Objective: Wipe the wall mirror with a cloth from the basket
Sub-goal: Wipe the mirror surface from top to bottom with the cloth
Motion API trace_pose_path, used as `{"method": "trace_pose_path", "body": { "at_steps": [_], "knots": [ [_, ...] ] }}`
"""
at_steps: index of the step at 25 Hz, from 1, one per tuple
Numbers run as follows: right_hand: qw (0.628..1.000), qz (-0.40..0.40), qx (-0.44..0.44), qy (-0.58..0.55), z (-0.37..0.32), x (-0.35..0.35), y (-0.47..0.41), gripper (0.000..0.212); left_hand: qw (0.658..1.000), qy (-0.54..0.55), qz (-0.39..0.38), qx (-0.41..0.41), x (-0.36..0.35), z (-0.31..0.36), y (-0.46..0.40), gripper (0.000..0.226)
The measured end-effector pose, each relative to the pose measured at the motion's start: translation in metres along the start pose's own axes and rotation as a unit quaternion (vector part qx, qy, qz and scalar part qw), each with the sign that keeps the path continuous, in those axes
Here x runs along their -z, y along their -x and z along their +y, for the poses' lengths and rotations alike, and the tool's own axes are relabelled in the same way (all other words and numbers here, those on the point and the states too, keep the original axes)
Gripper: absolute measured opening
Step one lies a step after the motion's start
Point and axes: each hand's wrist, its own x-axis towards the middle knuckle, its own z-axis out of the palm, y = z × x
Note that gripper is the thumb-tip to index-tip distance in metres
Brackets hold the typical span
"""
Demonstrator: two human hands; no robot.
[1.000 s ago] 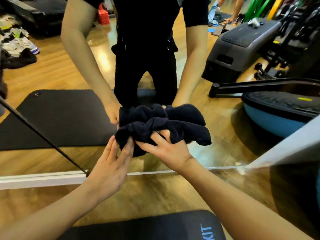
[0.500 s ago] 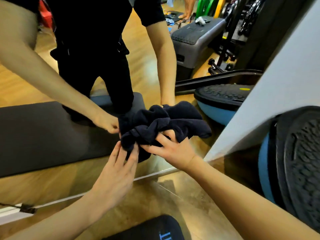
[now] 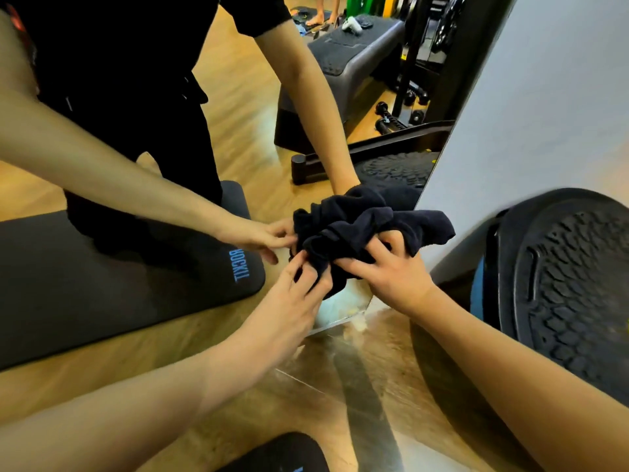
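Note:
A dark navy cloth (image 3: 357, 233) is bunched against the wall mirror (image 3: 258, 137), close to the mirror's lower right corner. My right hand (image 3: 391, 277) grips the cloth from below, its fingers dug into the folds. My left hand (image 3: 289, 301) pinches the lower left fold of the cloth between its fingertips. The mirror reflects both arms, the cloth and a body in black clothes. No basket is in view.
A white wall (image 3: 544, 97) starts right beside the mirror's edge. A black and blue balance trainer (image 3: 561, 284) stands on the wooden floor (image 3: 340, 386) at the right. A black mat (image 3: 279, 454) lies at the bottom. Reflected gym gear fills the mirror's top.
Both hands and the cloth have slid right along the mirror to its right edge. My left fingers went from lying flat on the cloth to pinching it.

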Motion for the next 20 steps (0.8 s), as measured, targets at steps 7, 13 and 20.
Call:
{"method": "trace_pose_path", "body": {
  "at_steps": [7, 13, 20],
  "knots": [
    [0.997, -0.033, -0.067, 0.027, -0.005, -0.021, 0.043, 0.03, 0.996, -0.071, 0.049, -0.025, -0.027, 0.024, -0.027, 0.047],
    [0.984, -0.146, -0.101, 0.016, -0.038, -0.052, 0.101, 0.062, 0.992, -0.113, 0.014, -0.049, -0.077, 0.068, -0.03, 0.045],
    [0.977, -0.178, -0.12, 0.012, -0.069, -0.066, 0.101, 0.068, 0.981, -0.149, -0.042, -0.12, -0.102, 0.08, 0.001, 0.066]
  ]
}}
